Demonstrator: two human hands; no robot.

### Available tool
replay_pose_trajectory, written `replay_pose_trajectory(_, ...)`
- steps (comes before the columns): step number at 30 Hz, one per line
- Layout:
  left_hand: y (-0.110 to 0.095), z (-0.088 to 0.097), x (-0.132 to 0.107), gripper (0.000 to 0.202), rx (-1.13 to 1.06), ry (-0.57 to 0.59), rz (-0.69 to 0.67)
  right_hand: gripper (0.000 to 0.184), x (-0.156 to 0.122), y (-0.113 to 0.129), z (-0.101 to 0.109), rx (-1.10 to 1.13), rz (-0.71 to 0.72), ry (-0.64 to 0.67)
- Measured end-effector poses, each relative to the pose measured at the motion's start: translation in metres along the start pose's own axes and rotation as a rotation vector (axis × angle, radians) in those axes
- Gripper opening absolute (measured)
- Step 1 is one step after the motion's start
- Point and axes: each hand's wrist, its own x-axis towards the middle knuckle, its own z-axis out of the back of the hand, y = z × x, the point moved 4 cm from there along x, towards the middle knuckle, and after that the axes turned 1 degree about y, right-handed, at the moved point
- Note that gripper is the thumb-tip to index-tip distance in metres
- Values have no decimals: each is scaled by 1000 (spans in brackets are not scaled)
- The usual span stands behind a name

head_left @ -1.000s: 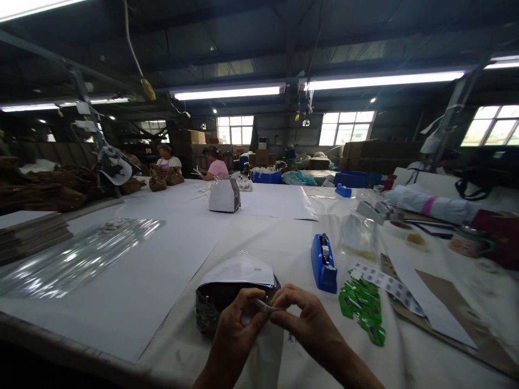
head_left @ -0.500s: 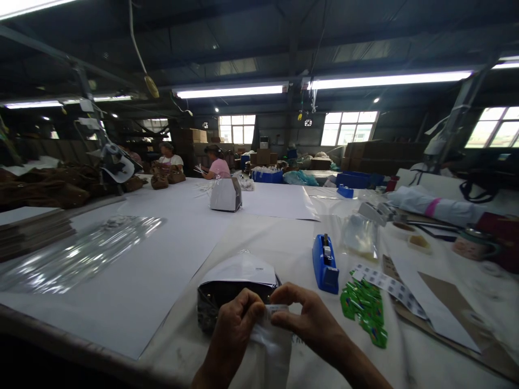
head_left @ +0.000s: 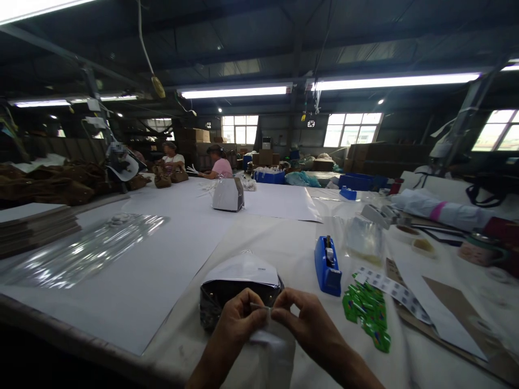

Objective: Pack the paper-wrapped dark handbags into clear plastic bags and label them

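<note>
Close together in front of me, my left hand and my right hand both pinch the top edge of a translucent plastic bag. The bag hangs limp below my fingers over the table. Just behind my hands sits a dark patterned handbag, with its mouth facing me. A white sheet with a small printed label covers its top. My fingers hide part of the handbag's front.
A blue tape dispenser, green packets and a label strip lie to the right. Clear plastic sleeves lie left on white paper. A wrapped bag stands farther back. Co-workers sit across the table.
My fingertips have drawn closer together at the bag's edge. The printed strip that showed between them is now mostly hidden. The whole view has shifted slightly.
</note>
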Motion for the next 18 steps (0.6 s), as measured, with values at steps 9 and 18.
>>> replay_pose_trajectory(9, -5, 8, 1, 34, 178, -134, -34, 11, 1, -3, 5, 52, -13, 13)
replay_pose_trajectory(18, 8, 11, 6, 32, 206, -167, -29, 20, 0, 0, 14, 8, 135, -136)
